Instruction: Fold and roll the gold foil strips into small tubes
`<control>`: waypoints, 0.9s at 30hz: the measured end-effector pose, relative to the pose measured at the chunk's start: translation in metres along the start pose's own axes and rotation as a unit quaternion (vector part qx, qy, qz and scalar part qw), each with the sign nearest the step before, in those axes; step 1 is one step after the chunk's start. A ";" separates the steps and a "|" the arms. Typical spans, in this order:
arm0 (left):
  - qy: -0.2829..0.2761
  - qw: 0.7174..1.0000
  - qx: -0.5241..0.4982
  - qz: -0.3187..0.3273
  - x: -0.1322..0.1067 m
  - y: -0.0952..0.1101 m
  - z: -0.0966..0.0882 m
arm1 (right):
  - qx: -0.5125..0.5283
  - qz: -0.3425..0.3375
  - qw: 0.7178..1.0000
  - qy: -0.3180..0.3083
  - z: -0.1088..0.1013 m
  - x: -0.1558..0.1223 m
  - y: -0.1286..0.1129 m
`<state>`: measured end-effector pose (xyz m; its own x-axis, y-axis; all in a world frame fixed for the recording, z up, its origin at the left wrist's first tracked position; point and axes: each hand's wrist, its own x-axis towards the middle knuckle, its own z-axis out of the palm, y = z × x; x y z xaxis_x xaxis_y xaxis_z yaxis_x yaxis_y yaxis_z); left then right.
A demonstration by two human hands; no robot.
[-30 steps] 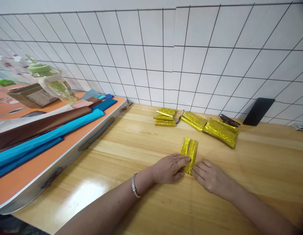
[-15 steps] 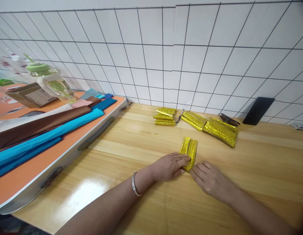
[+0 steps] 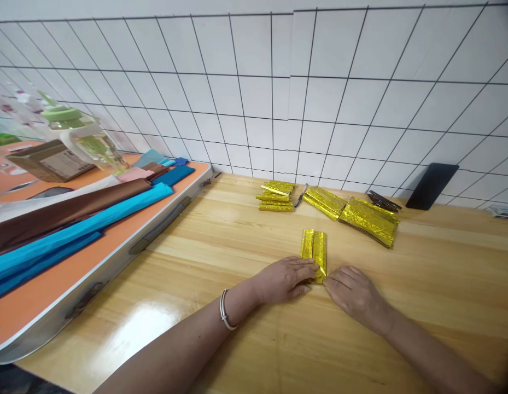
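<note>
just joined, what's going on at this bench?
A person is working a folded gold foil strip on the wooden table with bare hands. The left hand has its fingertips over the strip's near end. The right hand lies flat beside that end, fingertips at its corner. Farther back, near the tiled wall, sit a small pile of folded gold pieces and some flat gold sheets.

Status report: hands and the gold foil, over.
Left hand flat on near end of folded gold foil. Right hand fingertips at its near corner. Foil lies on wooden table; other foil pieces apart, by the wall.
</note>
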<state>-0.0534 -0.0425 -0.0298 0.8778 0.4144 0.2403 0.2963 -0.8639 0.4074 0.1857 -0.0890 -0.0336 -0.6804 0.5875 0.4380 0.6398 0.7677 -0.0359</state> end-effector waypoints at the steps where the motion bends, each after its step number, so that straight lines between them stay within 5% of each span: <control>1: 0.001 1.000 0.003 0.000 0.000 0.000 0.001 | 0.015 0.011 1.000 0.009 0.001 0.000 0.001; 8: -0.011 1.000 0.016 0.018 -0.001 -0.003 0.002 | 0.057 0.047 0.997 -0.001 -0.001 -0.001 0.002; 16: -0.015 1.000 0.007 0.025 -0.001 -0.007 0.005 | -0.016 0.025 0.999 -0.036 0.000 0.001 -0.009; 27: 0.008 1.000 -0.015 -0.005 0.000 -0.005 0.004 | 0.012 0.004 0.998 -0.056 -0.003 0.002 -0.006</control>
<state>-0.0535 -0.0392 -0.0352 0.8690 0.4272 0.2496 0.2930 -0.8509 0.4361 0.1815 -0.0933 -0.0298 -0.7115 0.6177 0.3351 0.6377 0.7678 -0.0613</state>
